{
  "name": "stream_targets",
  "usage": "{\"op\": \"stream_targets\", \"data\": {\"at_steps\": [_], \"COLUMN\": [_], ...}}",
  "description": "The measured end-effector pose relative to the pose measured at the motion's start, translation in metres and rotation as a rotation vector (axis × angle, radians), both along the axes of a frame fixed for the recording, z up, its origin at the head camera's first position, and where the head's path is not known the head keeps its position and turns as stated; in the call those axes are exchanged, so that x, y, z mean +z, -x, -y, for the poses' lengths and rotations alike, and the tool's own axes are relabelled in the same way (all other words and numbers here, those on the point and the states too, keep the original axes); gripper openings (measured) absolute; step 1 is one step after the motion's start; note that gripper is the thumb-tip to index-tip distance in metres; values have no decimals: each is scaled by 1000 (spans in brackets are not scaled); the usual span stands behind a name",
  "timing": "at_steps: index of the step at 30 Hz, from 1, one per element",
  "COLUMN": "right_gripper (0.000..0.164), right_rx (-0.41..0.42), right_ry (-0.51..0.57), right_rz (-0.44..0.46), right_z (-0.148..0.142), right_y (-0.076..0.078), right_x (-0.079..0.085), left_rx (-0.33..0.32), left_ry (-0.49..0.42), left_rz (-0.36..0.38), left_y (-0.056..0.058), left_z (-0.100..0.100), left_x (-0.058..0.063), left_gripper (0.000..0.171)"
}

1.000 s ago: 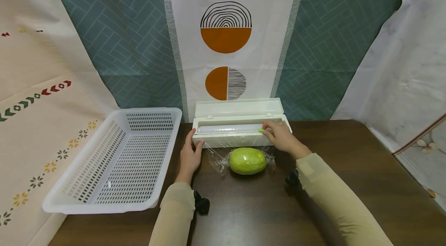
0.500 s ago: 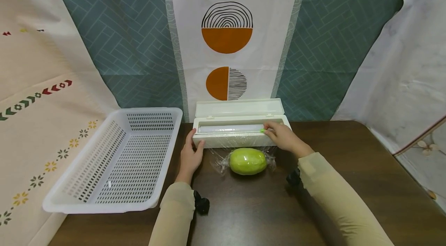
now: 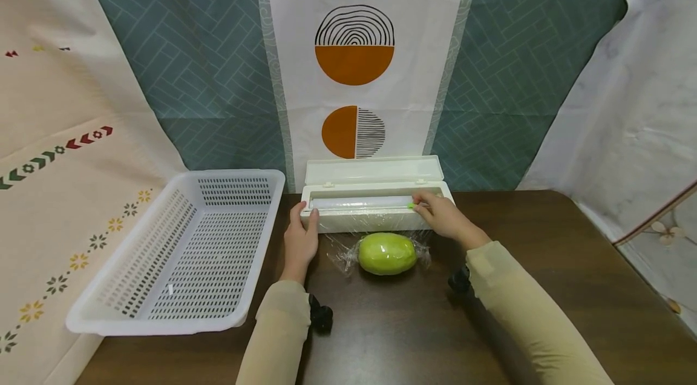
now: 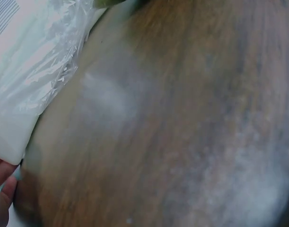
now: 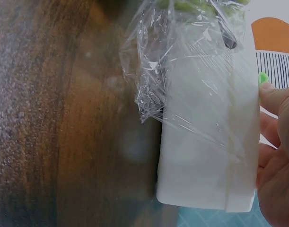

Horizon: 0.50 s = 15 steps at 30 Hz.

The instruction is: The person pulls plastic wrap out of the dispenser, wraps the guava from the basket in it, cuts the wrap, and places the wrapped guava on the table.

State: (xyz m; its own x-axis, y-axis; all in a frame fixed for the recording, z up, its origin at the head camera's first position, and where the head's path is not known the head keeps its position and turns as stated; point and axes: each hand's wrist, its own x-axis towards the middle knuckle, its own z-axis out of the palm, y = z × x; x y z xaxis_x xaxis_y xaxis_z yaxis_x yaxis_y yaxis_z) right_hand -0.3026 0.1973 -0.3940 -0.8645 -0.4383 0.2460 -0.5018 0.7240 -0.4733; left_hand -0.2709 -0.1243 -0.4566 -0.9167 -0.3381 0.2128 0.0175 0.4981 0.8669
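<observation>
A white cling film box (image 3: 376, 221) stands at the back of the table with its lid raised, a roll of film (image 3: 359, 202) inside. My left hand (image 3: 299, 246) grips the box's left end, thumb on the front. With its thumb and fingertips, my right hand (image 3: 443, 215) pinches a small green slider (image 3: 411, 206) at the box's front edge, toward the right. Clear film (image 5: 151, 85) drapes down the box front in the right wrist view. Before the box lies an oval green fruit (image 3: 387, 253), wrapped in film that bunches at both ends.
A white perforated plastic basket (image 3: 253, 276) sits to the left, with a small white scrap (image 3: 171, 289) in it. Dark wooden table (image 3: 381, 336) extends in front. Patterned cloths (image 3: 218, 70) hang behind the table and at both sides.
My left thumb has moved a little higher on the front of the box. The right hand stays almost in place on the slider; box and fruit have not moved.
</observation>
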Motion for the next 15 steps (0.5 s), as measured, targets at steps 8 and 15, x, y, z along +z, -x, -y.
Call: {"op": "stream_targets", "data": {"at_steps": [8, 15], "right_gripper": [11, 10], "right_rx": [-4, 4], "right_ry": [-22, -36], "right_rz": [-36, -35], "right_z": [-1, -2], "right_y": [1, 0], "right_x": [-1, 2], "left_rx": [9, 8], "left_ry": [-15, -17], "left_rz": [-1, 8], "left_y": [-1, -1], "left_z": [-2, -1], "left_x": [4, 5], "left_gripper": [44, 44]}}
